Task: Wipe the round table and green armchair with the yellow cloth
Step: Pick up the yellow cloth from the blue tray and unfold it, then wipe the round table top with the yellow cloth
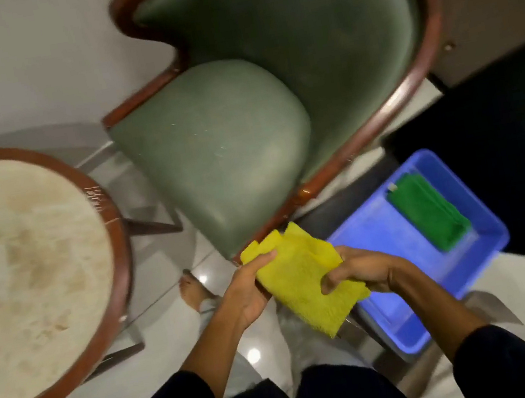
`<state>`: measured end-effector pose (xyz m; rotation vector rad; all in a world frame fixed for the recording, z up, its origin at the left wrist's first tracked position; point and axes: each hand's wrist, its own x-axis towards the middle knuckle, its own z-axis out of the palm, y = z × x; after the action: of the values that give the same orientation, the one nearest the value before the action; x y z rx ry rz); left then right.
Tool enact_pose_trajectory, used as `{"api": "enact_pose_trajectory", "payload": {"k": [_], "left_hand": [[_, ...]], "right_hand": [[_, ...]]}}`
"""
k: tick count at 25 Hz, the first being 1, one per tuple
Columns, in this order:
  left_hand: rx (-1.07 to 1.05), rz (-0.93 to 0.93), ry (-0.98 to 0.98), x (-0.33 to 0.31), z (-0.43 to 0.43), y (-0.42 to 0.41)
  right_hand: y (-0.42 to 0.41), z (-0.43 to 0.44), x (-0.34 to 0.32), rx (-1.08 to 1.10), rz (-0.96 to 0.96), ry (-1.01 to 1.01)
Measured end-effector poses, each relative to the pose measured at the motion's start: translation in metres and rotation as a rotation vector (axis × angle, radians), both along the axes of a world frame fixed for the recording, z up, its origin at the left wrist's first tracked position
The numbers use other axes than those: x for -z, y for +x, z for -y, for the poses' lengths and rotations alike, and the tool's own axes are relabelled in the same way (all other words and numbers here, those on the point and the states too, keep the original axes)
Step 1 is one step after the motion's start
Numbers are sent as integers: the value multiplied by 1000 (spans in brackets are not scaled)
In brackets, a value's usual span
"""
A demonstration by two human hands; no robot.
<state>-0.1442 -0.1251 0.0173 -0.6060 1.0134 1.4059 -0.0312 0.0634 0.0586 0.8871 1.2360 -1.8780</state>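
Observation:
The yellow cloth point(303, 282) is held between both hands, low in the middle of the view, just in front of the armchair's seat edge. My left hand point(252, 291) grips its left side and my right hand point(356, 270) grips its right side. The green armchair point(218, 150) with a reddish wooden frame fills the upper middle. The round table point(23, 273), with a pale stained top and a brown wooden rim, stands to the left of the chair.
A blue plastic tub point(383, 241) sits on the floor to the right of the chair, with a folded green cloth point(430, 212) inside. My bare foot point(193, 290) stands on the glossy tile floor between table and chair. A dark area lies at the right.

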Motion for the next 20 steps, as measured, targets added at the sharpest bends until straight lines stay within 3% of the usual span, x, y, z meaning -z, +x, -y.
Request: {"api": "enact_pose_trajectory", "payload": {"k": [5,7,9,10,12,14,17,20], "left_hand": [[-167,-255,-266,19,148,-119],[-213,-248,-309,46,198,-154],[-208,-393,-375,71,230,-166],[-126,-570,-492,79,241,-169],[262,-1024,-936,102,274,-192],[551,-1403,-1264,125,304,-234],[741,-1435,-1396,153,323,-294],[743,-1499,-1443,185,338,-306]], "right_hand": [[-154,96,44,-290,-151,596],[-232,139,65,-288,-252,782],[-294,178,87,-223,-341,888],[-312,199,100,-221,-367,999],[-327,254,130,-245,-347,1256],[-324,314,155,-235,-276,1286],[-349,348,182,-246,-171,1312],[-416,327,205,-286,-276,1527]]}}
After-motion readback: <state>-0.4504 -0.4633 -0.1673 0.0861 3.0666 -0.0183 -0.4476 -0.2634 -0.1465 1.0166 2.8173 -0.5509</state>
